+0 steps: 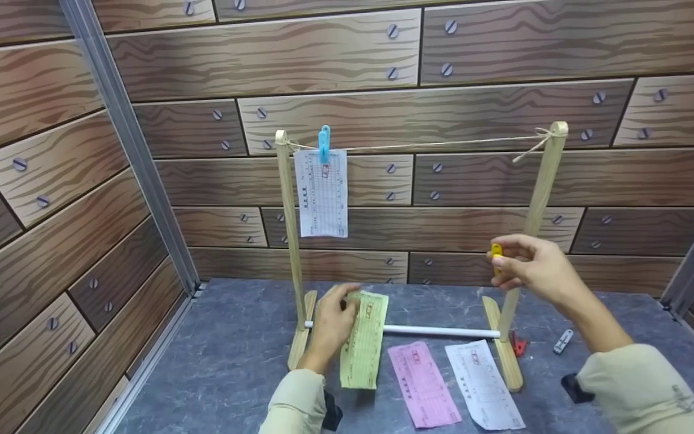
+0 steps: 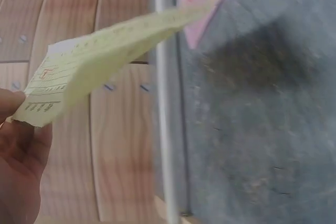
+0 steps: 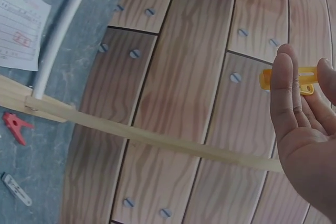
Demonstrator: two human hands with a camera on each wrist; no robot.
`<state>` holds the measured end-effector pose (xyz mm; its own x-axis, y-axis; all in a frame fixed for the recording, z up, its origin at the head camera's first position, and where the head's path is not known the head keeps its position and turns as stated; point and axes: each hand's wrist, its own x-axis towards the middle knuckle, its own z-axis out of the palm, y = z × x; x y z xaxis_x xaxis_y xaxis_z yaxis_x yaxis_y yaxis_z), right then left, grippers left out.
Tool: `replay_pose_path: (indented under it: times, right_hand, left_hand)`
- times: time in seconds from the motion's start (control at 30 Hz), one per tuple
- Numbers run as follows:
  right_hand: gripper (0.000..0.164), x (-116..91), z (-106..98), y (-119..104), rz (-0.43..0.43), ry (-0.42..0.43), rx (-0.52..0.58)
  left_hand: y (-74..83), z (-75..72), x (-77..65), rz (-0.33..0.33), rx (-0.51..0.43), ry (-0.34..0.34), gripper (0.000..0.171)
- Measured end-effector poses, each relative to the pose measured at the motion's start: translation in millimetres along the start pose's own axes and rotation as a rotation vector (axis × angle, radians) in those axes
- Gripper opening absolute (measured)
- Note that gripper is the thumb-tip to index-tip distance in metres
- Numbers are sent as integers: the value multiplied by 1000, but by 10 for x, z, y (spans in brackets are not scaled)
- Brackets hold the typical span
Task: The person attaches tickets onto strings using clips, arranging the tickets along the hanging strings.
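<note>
My left hand [image 1: 334, 322] pinches a yellow-green printed slip [image 1: 366, 343] by its upper edge, lifted off the table in front of the wooden stand. In the left wrist view the thumb and fingers grip one end of the slip [image 2: 79, 77]. My right hand [image 1: 537, 268] holds a yellow clothespin [image 1: 496, 256] between thumb and fingers, near the stand's right post [image 1: 543, 187]. The right wrist view shows the clothespin [image 3: 287, 78] lying across the fingers. On the string [image 1: 443, 145], near the left post [image 1: 290, 235], a blue clothespin [image 1: 324, 143] clips a white slip [image 1: 323, 199].
A pink slip [image 1: 424, 386] and another white slip [image 1: 484, 386] lie on the grey table [image 1: 214, 361]. Right of the stand's foot are a red clothespin [image 1: 519, 345] and a grey-white one [image 1: 562, 341]. A white rod [image 1: 443, 331] joins the posts low down.
</note>
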<state>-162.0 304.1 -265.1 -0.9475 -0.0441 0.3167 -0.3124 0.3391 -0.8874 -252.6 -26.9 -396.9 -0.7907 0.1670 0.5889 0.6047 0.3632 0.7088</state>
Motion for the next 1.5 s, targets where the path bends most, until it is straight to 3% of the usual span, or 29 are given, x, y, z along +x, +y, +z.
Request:
replay_pose_path:
  times: [0.3, 0.53, 0.97, 1.23, 1.5]
  right_hand:
    - [41, 147, 18, -211, -54, -15, -57]
    - [41, 224, 45, -343, -63, -14, -76]
    - [42, 395, 133, -674, -90, -6, -55]
    - [43, 500, 173, -831, -137, 11, -1]
    - [40, 606, 231, -1009, -158, 16, -46]
  left_hand:
    - [215, -50, 239, 81, -65, 84, 23]
    - [355, -79, 374, 104, -88, 116, 22]
    - [610, -145, 639, 108, 1, 150, 8]
    - [791, -223, 827, 155, 11, 131, 5]
    - [1017, -332, 1092, 189, 35, 88, 4]
